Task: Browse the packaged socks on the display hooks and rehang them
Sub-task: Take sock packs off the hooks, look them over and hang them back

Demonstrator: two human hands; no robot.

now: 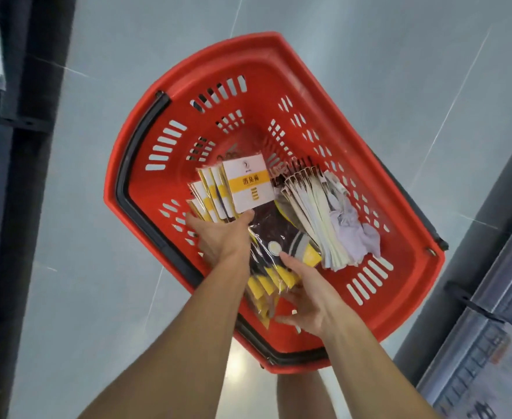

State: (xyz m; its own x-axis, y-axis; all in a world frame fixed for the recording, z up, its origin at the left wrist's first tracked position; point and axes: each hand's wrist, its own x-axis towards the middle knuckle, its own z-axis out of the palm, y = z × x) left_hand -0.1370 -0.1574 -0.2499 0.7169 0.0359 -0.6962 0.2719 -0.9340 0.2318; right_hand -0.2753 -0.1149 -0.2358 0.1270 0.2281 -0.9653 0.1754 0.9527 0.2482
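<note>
A red plastic basket (282, 74) sits on the floor below me. Inside it lies a fanned stack of sock packs with white and yellow header cards (245, 184). My left hand (221, 234) grips the upper end of that stack, thumb on the top card. My right hand (306, 294) holds the lower end of the same packs, fingers spread under the clear wrapping and yellow bands (274, 276). A second bundle of pale sock packs (315, 216) lies to the right in the basket, untouched.
Grey tiled floor (97, 207) surrounds the basket. A dark shelf upright (21, 146) runs along the left edge, with blurred goods at the top left. Another display rack with packaged goods (490, 328) stands at the right. The basket's black handles lie folded on its rim.
</note>
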